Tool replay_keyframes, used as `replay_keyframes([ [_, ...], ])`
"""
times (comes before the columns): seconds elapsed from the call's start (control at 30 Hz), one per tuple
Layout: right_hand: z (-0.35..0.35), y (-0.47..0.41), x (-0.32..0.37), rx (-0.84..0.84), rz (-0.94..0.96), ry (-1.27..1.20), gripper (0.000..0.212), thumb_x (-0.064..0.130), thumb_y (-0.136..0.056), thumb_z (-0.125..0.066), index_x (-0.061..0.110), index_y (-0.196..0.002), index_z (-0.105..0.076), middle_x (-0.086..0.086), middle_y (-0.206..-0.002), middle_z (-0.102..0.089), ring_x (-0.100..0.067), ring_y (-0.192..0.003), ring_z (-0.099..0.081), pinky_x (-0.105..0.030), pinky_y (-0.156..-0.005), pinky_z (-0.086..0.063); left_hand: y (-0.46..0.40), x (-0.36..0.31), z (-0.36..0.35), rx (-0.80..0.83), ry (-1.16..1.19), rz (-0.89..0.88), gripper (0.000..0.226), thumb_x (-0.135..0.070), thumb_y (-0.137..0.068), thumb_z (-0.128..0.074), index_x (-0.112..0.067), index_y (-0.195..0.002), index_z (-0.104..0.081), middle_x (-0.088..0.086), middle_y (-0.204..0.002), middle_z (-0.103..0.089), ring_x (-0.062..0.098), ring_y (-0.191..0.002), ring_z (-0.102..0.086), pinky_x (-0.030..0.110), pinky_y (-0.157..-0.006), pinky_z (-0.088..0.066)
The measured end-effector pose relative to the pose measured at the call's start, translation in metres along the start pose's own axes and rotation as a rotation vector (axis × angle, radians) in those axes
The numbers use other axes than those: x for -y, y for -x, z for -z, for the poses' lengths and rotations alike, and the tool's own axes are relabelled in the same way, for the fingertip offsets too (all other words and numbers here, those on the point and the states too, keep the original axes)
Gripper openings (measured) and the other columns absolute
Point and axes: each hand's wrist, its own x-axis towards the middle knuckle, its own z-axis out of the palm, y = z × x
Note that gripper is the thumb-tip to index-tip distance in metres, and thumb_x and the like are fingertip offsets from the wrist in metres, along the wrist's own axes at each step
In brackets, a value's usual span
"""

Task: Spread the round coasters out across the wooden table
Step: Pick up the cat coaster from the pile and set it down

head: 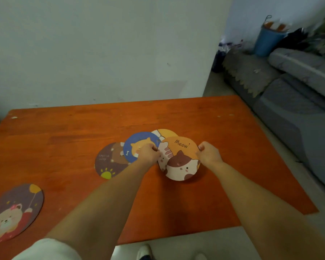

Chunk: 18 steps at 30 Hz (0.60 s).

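Observation:
Several round coasters overlap in a fan at the middle of the orange-brown wooden table [214, 124]. On top lies an orange "Meow" cat coaster [180, 158]. My left hand [148, 152] pinches its left rim and my right hand [208, 153] pinches its right rim. Behind it show a blue coaster [137, 141] with a yellow cat, part of a yellow one [165, 133], and a brown bear coaster [109, 162] with a sun, furthest left. Another brown coaster [15, 211] with a bear and balloon lies apart at the near left corner.
A white wall stands right behind the table's far edge. A grey sofa [293, 94] runs along the right side, with a blue bucket [268, 40] beyond it. The table's near edge ends just above my knees and shoes [144, 252].

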Motion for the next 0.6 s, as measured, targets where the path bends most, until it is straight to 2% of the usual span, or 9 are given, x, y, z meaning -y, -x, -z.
replay_keyframes([
  [0.1, 0.019, 0.002, -0.036, 0.052, 0.015, 0.02, 0.027, 0.012, -0.092, -0.05, 0.022, -0.069, -0.038, 0.004, -0.068, -0.046, -0.013, -0.058, -0.044, -0.027, -0.048, -0.035, 0.017, -0.008, -0.031, 0.045, -0.031, 0.014, 0.045, -0.004, -0.096, -0.051, -0.02, -0.061, -0.029, 0.007, -0.062, -0.03, 0.027, -0.066, -0.038, 0.05, -0.084, -0.05],
  [0.23, 0.037, -0.002, -0.08, 0.112, 0.002, 0.006, 0.026, 0.012, -0.093, -0.052, 0.021, -0.071, -0.041, 0.004, -0.07, -0.048, -0.016, -0.065, -0.05, -0.031, -0.058, -0.043, 0.033, -0.017, -0.078, 0.049, -0.024, 0.071, 0.027, -0.005, -0.095, -0.052, -0.012, -0.073, -0.039, 0.009, -0.072, -0.042, 0.028, -0.079, -0.046, 0.044, -0.082, -0.052],
  [0.3, 0.043, -0.004, -0.095, 0.132, -0.006, 0.007, 0.031, 0.01, -0.092, -0.052, 0.022, -0.066, -0.039, 0.003, -0.07, -0.049, -0.014, -0.061, -0.048, -0.031, -0.058, -0.044, 0.038, -0.021, -0.101, 0.023, -0.041, 0.099, 0.023, -0.004, -0.094, -0.051, -0.01, -0.074, -0.041, 0.01, -0.075, -0.045, 0.028, -0.079, -0.046, 0.039, -0.074, -0.048],
  [0.37, 0.045, -0.005, -0.109, 0.163, -0.007, 0.022, 0.032, 0.009, -0.091, -0.051, 0.023, -0.066, -0.038, 0.003, -0.07, -0.05, -0.013, -0.06, -0.048, -0.03, -0.056, -0.043, 0.042, -0.021, -0.119, -0.015, -0.073, 0.117, 0.034, -0.002, -0.092, -0.049, -0.014, -0.063, -0.036, 0.005, -0.066, -0.04, 0.026, -0.078, -0.044, 0.035, -0.065, -0.042],
  [0.5, 0.037, -0.001, -0.127, 0.284, 0.014, 0.026, 0.023, 0.01, -0.091, -0.055, 0.02, -0.074, -0.042, 0.0, -0.075, -0.053, -0.021, -0.076, -0.055, -0.034, -0.066, -0.047, 0.051, -0.012, -0.135, -0.063, -0.159, 0.177, 0.037, -0.002, -0.091, -0.047, -0.017, -0.059, -0.034, 0.0, -0.064, -0.038, 0.023, -0.075, -0.043, 0.024, -0.048, -0.031],
  [0.6, 0.028, 0.004, -0.131, 0.327, 0.057, 0.027, 0.015, 0.01, -0.091, -0.055, 0.015, -0.084, -0.044, -0.001, -0.078, -0.053, -0.021, -0.076, -0.054, -0.035, -0.063, -0.045, 0.052, -0.002, -0.135, -0.099, -0.16, 0.215, 0.029, -0.005, -0.092, -0.049, -0.014, -0.066, -0.043, 0.005, -0.076, -0.049, 0.024, -0.079, -0.048, 0.029, -0.057, -0.039],
])
